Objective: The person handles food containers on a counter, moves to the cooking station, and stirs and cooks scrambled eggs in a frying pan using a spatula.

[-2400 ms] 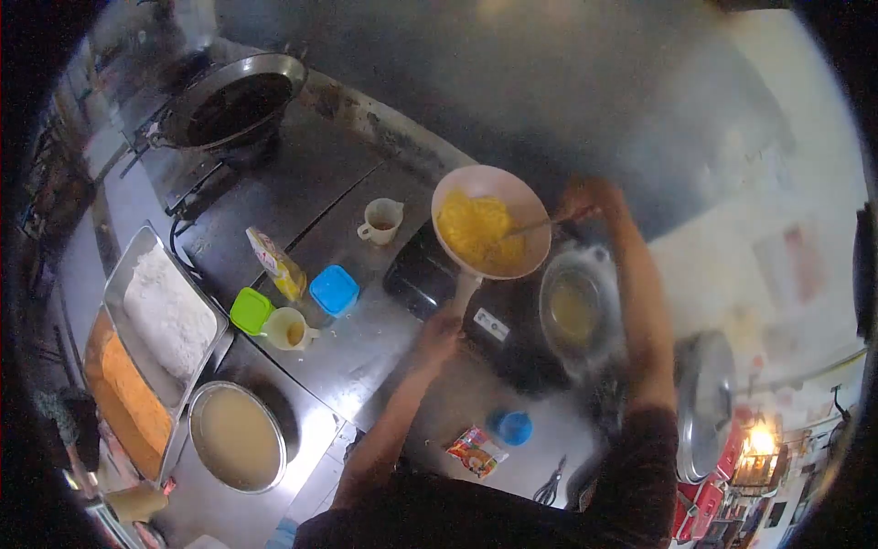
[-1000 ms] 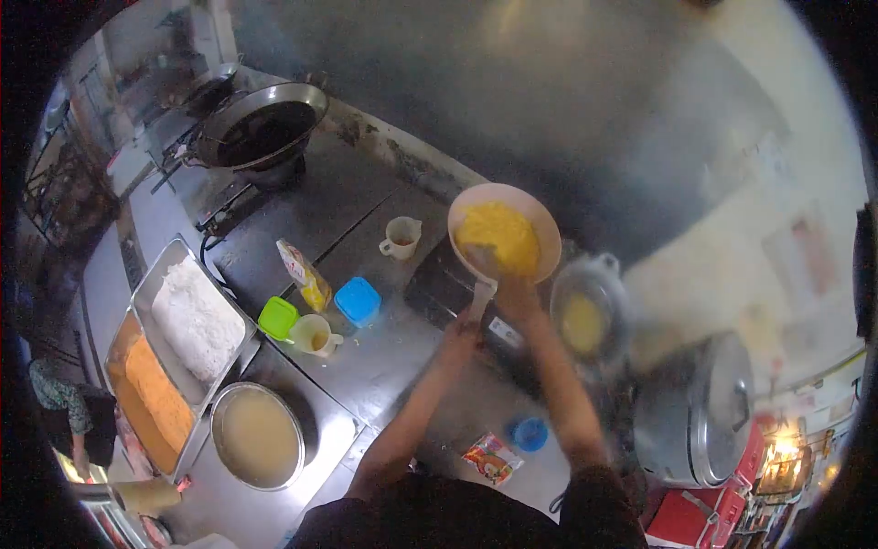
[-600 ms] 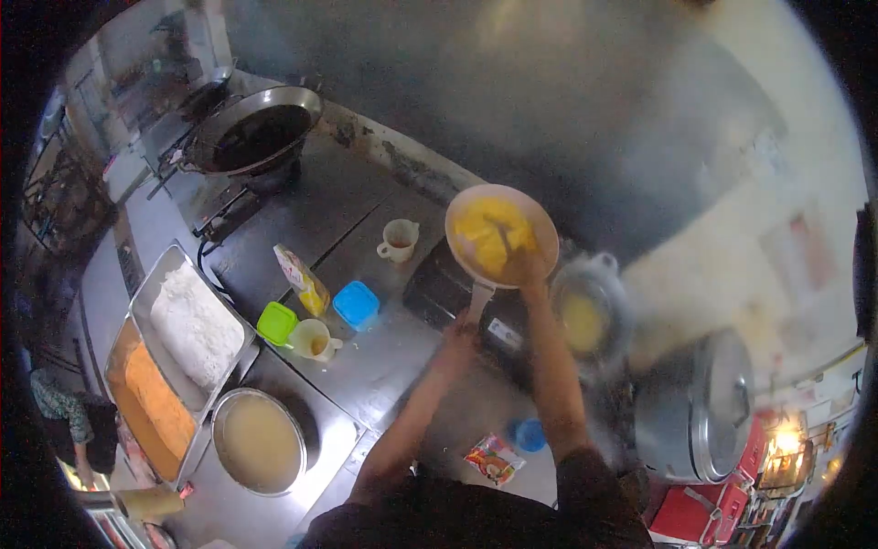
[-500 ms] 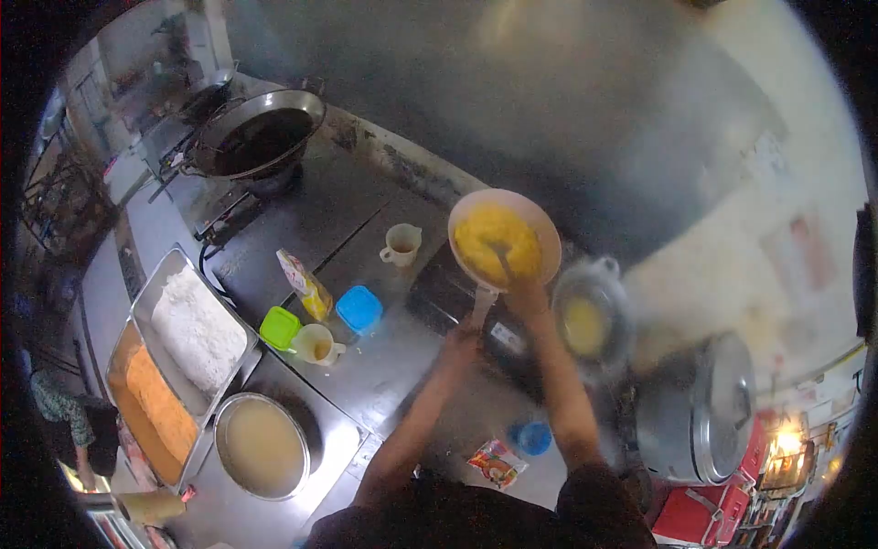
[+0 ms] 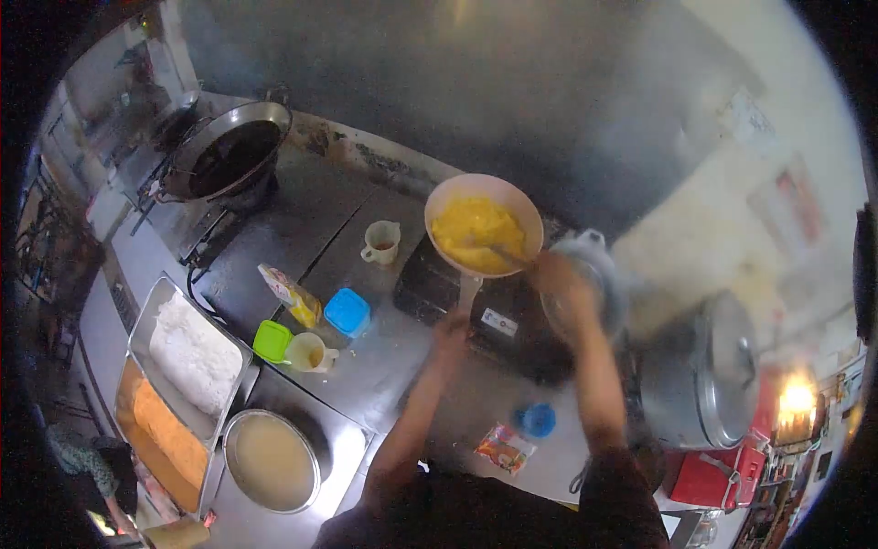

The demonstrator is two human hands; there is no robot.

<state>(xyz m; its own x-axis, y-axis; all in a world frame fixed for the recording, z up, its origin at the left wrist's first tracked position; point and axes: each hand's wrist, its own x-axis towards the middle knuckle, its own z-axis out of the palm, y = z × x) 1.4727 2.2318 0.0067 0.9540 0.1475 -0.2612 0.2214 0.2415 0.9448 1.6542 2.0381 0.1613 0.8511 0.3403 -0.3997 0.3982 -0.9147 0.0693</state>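
Note:
A light pink frying pan (image 5: pixel 443 197) holds soft yellow food (image 5: pixel 476 227), perhaps scrambled egg, over a black stove (image 5: pixel 430 284). My left hand (image 5: pixel 452 333) is closed around the pan's pale handle (image 5: pixel 469 291). At the pan's right rim, my right hand (image 5: pixel 560 282) grips a grey stirring utensil (image 5: pixel 508 254). Its head sits in the yellow food, so I cannot make out whether it is a spoon or a spatula. Just right of that hand stands a metal pot (image 5: pixel 611 291), partly hidden by my hand and arm.
Left of the pan are two measuring cups (image 5: pixel 382 242), a blue-lidded tub (image 5: pixel 347 312), a green-lidded tub (image 5: pixel 272 341) and a packet (image 5: pixel 291 295). Trays of white powder (image 5: pixel 190 352) and orange crumbs (image 5: pixel 169 430) adjoin a bowl of pale liquid (image 5: pixel 272 460). A large pot (image 5: pixel 681 375) stands right.
My right hand has swung rightward and the utensil now leans lower across the pan's right rim. The yellow food has shifted shape. My left hand still holds the handle; the camera view has turned slightly.

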